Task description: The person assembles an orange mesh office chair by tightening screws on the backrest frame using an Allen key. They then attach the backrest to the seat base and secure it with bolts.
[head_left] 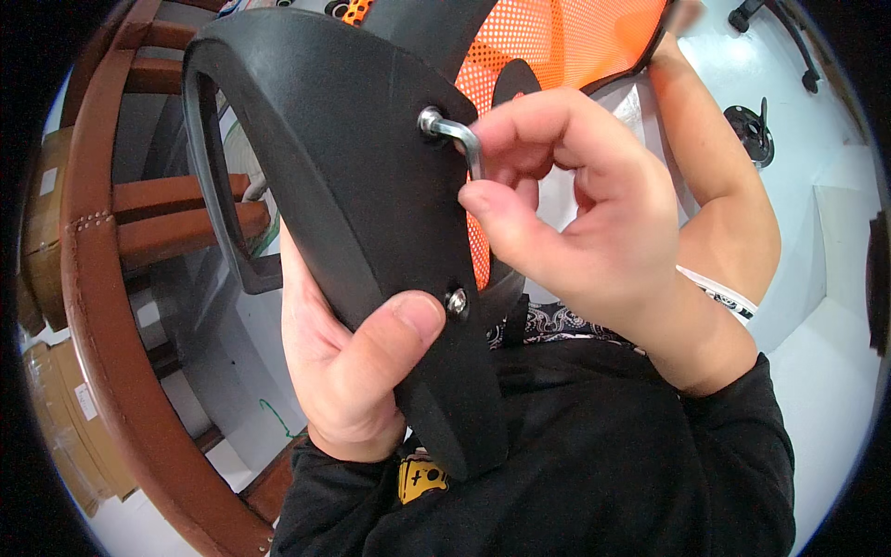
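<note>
Item, at centre, before the person's black shirt (594, 455): one curved black plastic piece (325, 158), held tilted, its broad end uppermost with an open loop at the left, its narrow end low against the shirt. Fitted in its face: an upper bolt (429, 121) and a lower bolt (457, 302), both silver and round-headed. Item, one bent metal key (470, 148), silver, one end at the upper bolt's head, the other angled down toward the person. Right hand (585, 204): thumb and forefinger narrowed on the key's free arm, remaining fingers curled. Left hand (357, 371): clasped about the plastic piece's left edge, thumb flat on the face just beside the lower bolt; its other fingers are hidden behind, their spread I cannot tell. Beyond the piece, an orange mesh panel (557, 42) with a dark rim, near the person's bare leg (715, 148). On the pale floor (807, 297) to the right, a round black part (747, 135) and, farther up, a black castored base (784, 32), partly seen. To the left, a brown frame (97, 278) with crossbars; past it, cardboard boxes (83, 436).
</note>
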`<state>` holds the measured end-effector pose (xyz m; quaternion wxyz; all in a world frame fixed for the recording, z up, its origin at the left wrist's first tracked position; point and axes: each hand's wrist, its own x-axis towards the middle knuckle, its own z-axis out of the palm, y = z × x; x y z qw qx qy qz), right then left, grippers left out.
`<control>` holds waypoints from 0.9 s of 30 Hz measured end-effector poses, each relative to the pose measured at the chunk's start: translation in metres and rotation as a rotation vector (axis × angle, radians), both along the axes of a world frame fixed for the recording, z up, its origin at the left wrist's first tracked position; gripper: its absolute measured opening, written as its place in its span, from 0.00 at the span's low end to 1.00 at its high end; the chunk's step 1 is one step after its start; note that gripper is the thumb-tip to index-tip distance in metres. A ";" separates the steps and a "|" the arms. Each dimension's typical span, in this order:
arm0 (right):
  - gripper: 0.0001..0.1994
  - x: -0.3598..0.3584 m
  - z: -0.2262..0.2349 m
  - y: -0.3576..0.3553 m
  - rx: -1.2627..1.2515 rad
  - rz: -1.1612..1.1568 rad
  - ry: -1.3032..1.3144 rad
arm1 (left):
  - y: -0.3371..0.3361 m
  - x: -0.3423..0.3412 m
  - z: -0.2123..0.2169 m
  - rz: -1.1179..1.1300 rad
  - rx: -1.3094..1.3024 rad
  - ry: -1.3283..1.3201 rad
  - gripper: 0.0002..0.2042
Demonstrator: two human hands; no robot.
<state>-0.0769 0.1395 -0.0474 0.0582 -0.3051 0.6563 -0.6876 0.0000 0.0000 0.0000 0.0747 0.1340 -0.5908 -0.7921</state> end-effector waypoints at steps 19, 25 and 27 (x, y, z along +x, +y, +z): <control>0.11 0.002 -0.007 0.026 0.153 -0.004 0.500 | -0.006 0.001 -0.006 0.061 0.009 0.011 0.38; 0.12 -0.001 0.003 0.031 0.250 -0.112 0.759 | 0.002 -0.001 0.000 0.048 0.005 0.007 0.38; 0.13 -0.001 0.004 0.030 0.252 -0.152 0.808 | 0.002 -0.001 0.000 0.035 0.008 0.016 0.38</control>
